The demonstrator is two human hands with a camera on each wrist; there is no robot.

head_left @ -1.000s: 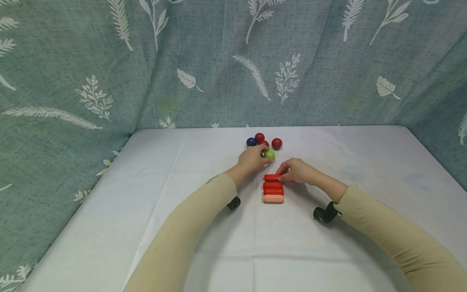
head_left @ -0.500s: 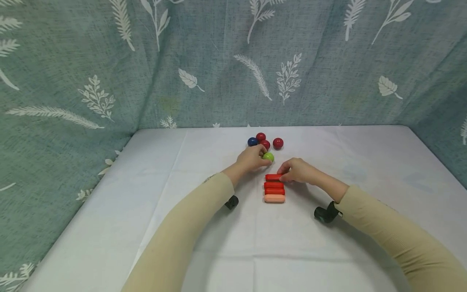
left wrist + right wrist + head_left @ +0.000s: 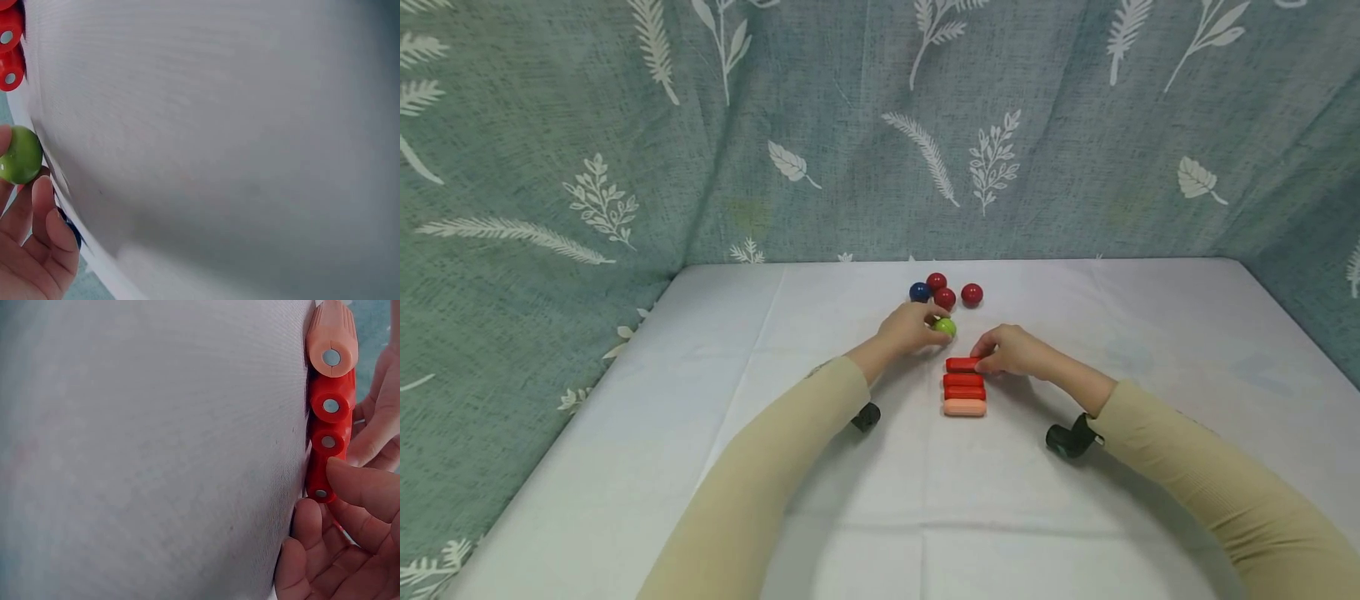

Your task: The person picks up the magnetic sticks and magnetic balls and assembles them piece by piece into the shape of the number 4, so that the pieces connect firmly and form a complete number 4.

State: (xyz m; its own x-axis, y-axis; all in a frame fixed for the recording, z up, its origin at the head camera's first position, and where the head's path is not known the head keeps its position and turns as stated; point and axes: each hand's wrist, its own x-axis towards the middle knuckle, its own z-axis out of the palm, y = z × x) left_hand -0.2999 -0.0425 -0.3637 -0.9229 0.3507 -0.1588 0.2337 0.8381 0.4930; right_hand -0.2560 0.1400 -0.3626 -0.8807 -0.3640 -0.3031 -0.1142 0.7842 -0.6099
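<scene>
In the head view my left hand [image 3: 908,327] pinches a green ball [image 3: 946,328] between thumb and fingers, just behind the row of rods. My right hand [image 3: 1011,350] pinches the right end of the farthest red magnetic rod [image 3: 959,365]. Two more red rods [image 3: 963,381] lie parallel in front of it, then a salmon-coloured rod [image 3: 964,408] nearest me. The right wrist view shows round metal discs in the rod ends, with my right thumb on the last red rod [image 3: 320,492]. Part of the green ball [image 3: 22,156] is hidden by my left thumb in the left wrist view.
Behind my left hand sit a blue ball [image 3: 919,292] and red balls, two close together [image 3: 944,298] and one apart to the right [image 3: 972,294]. A white cloth [image 3: 1045,533] covers the table. A leaf-patterned curtain [image 3: 850,192] hangs along the back.
My left hand has drawn the green ball a little left and toward me, away from the red balls. The right hand and the rods keep their places.
</scene>
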